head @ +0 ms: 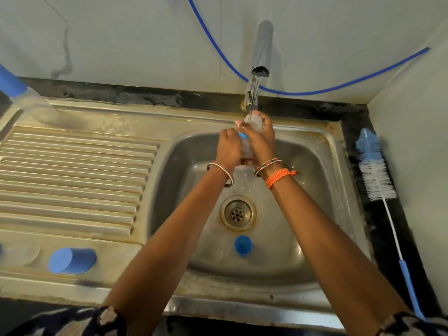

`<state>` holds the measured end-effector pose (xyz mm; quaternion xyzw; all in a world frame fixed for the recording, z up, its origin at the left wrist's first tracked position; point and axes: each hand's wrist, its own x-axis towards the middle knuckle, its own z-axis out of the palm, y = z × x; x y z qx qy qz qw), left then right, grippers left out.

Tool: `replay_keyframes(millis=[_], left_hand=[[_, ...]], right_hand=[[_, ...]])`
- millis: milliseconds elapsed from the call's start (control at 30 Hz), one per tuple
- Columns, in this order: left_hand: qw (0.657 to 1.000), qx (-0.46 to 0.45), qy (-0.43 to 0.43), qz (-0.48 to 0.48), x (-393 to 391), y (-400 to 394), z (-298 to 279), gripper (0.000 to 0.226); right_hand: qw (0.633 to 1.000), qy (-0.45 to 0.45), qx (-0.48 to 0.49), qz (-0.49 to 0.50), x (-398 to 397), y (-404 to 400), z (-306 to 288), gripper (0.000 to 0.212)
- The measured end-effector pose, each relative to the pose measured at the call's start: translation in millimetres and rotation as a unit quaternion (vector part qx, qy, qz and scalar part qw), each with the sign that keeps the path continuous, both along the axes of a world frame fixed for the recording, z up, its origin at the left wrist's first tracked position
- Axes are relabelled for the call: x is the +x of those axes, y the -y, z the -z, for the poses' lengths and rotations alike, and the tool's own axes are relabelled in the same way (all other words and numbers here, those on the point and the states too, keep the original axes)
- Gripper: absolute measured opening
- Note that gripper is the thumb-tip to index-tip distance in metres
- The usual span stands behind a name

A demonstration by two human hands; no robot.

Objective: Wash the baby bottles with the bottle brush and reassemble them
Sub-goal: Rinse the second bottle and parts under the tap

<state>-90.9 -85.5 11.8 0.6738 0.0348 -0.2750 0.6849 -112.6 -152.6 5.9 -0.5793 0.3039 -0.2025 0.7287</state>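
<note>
Both hands are raised over the steel sink basin [322, 214], under the running tap [260, 59]. My right hand [260, 139] grips a clear baby bottle [255, 121] whose end catches the water stream. My left hand [229, 146] holds a clear part with a blue ring [243, 136] against it; the exact piece is mostly hidden by my fingers. Water pours down from my hands toward the drain [238, 213]. A blue cap [243, 245] lies in the basin. The bottle brush [374, 170], with blue and white bristles, lies on the dark counter to the right.
A ribbed steel drainboard [72, 180] fills the left side. On it lie a blue cap [71, 260] at the front and a capped clear bottle [26, 98] at the far left. A blue hose [315, 90] runs along the wall behind the tap.
</note>
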Motion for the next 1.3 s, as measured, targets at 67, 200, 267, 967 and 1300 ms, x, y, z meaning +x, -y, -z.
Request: replay_keyframes(millis=[67, 200, 267, 967, 1300], left_hand=[[0.970, -0.161, -0.183, 0.020, 5, -4, -3, 0.039], [0.902, -0.272, -0.331, 0.042, 14, -14, 15, 0.040], [0.917, -0.224, -0.329, -0.006, 16, -13, 21, 0.043], [0.942, -0.094, -0.311, -0.083, 20, -47, 56, 0.038], [0.950, -0.056, -0.290, -0.103, 30, -70, 68, 0.030]], right_hand=[[0.998, 0.031, 0.046, 0.014, 0, 4, 0, 0.051], [0.999, 0.012, -0.010, -0.038, 3, 3, -2, 0.043], [0.994, -0.029, -0.096, -0.042, 4, -2, -1, 0.041], [0.927, -0.033, -0.370, -0.055, -29, -1, -2, 0.037], [0.932, -0.132, -0.335, -0.033, -18, -25, 47, 0.049]])
